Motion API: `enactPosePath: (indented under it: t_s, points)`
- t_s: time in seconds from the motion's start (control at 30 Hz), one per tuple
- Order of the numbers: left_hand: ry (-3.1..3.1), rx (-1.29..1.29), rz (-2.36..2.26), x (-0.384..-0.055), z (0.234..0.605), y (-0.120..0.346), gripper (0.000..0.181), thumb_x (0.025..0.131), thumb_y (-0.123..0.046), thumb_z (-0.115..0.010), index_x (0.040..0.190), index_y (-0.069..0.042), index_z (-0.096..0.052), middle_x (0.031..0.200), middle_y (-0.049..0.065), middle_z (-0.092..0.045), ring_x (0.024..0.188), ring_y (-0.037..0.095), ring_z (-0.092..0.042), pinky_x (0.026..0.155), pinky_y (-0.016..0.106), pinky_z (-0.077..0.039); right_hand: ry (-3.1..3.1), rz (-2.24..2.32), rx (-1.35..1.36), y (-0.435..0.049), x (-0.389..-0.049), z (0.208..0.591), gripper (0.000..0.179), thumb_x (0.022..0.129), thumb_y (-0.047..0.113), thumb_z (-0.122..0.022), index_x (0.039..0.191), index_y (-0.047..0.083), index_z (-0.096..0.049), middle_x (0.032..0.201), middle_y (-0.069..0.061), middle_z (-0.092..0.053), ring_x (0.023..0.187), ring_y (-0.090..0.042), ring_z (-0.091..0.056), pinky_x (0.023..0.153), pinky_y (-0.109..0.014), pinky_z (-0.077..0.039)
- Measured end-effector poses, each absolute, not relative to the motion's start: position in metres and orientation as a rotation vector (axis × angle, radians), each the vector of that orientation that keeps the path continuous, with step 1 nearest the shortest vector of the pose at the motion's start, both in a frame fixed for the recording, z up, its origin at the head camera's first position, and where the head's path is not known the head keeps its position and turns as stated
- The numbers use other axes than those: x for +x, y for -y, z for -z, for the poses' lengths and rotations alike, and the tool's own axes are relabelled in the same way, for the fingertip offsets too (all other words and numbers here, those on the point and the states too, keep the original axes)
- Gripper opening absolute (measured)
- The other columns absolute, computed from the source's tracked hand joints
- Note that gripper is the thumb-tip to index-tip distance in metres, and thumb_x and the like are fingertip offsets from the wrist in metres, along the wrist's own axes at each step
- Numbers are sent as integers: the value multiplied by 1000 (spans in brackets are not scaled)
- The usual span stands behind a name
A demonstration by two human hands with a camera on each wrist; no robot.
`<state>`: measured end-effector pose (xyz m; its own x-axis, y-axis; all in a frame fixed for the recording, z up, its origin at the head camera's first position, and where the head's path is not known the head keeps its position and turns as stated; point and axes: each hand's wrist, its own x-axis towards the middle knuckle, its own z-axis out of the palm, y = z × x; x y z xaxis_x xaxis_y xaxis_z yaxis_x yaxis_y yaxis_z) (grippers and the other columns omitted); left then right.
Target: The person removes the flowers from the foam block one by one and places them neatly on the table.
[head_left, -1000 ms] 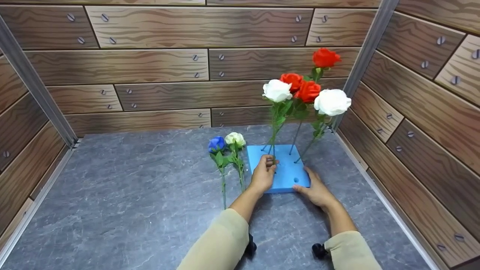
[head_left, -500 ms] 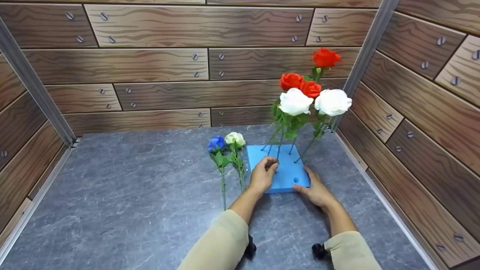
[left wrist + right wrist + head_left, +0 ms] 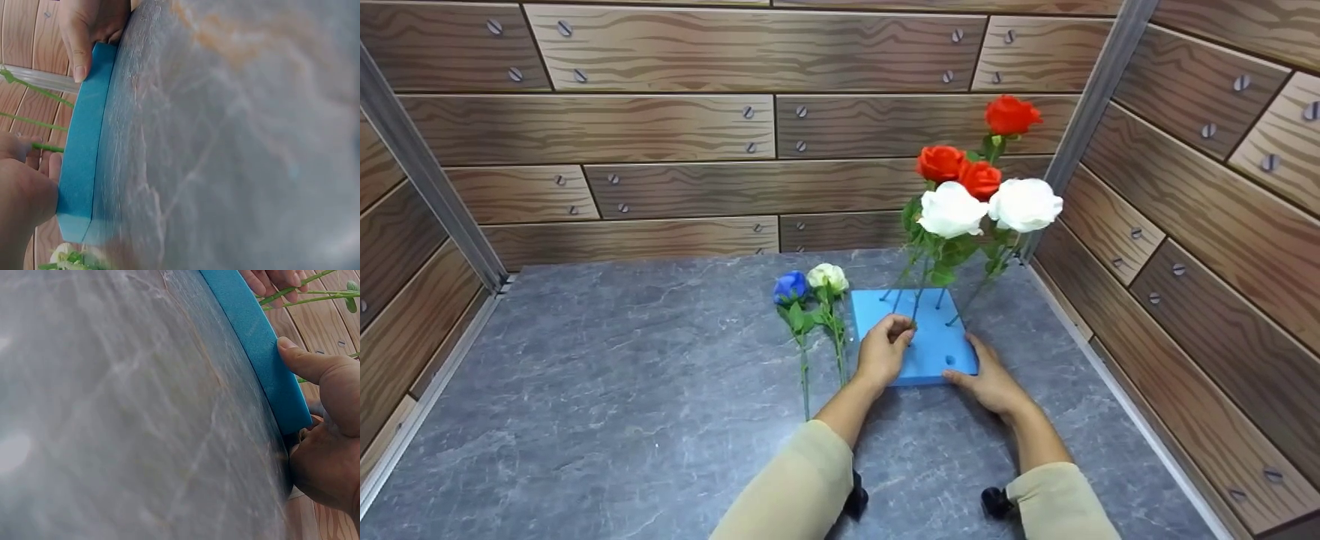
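Observation:
My left hand (image 3: 883,351) pinches the green stem of a white rose (image 3: 952,210) low down, just above the blue foam block (image 3: 926,367). The stem's lower end is hidden by the fingers. My right hand (image 3: 996,381) grips the block's near right corner, thumb on the near edge and fingers along the right side. In the right wrist view, that thumb presses the edge of the foam block (image 3: 275,377). Three red roses (image 3: 1012,115) and another white rose (image 3: 1026,205) stand in the block, their stems leaning differently.
Left of the block, a blue rose (image 3: 790,288) and a pale greenish-white rose (image 3: 828,278) lie on the grey marbled table (image 3: 645,390). One round hole (image 3: 950,360) shows near the block's front right corner. Wood-patterned walls (image 3: 660,127) enclose the table.
The held white rose's head has swung right and lower, now in front of the red roses. My left hand has dipped slightly; my right hand stays on the block.

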<state>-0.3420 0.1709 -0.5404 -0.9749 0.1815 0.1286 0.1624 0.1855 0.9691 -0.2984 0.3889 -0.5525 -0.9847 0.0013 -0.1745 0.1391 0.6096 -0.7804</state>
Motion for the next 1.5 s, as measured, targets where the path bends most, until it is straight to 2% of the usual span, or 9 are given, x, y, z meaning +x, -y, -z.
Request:
enactPosePath:
  t_s: [0.07,0.3,0.7,0.93,1.5]
  points:
    - [-2401,349,-1972,-343,541,-171,20,101,-20,-61,119,-15,-69,112,-3,-72,102,11,-67,85,25,-58,-2676,1319,116,-389,-298,552,110,91,50,-71,162,8,1,167,-27,5,154,-48,0,126,-64,-9]
    - [-2443,326,-1985,-344,540,-171,17,99,-23,-64,113,-18,-72,105,-5,-73,95,7,-67,79,21,-57,-2680,1321,110,-387,-298,550,108,91,48,-71,162,8,1,167,-27,4,154,-49,-1,125,-65,-10]
    - [-2471,341,-1995,-345,539,-172,21,99,-24,-64,115,-15,-73,105,-5,-73,94,7,-66,79,22,-56,-2676,1340,108,-387,-298,550,108,91,49,-71,162,9,0,167,-26,4,155,-47,0,126,-64,-9]
    - [-2556,355,-2033,-347,542,-174,14,97,-23,-67,108,-18,-75,103,-4,-77,93,7,-68,80,20,-56,-2666,1327,130,-387,-297,549,106,92,50,-69,163,12,0,167,-26,4,154,-49,-1,125,-65,-10]
    - [-2453,346,-2196,-344,551,-174,15,96,-26,-68,107,-21,-76,100,-3,-77,89,6,-69,75,19,-57,-2661,1348,139,-388,-296,552,106,91,49,-70,163,12,-1,167,-26,4,154,-48,-1,125,-65,-10]
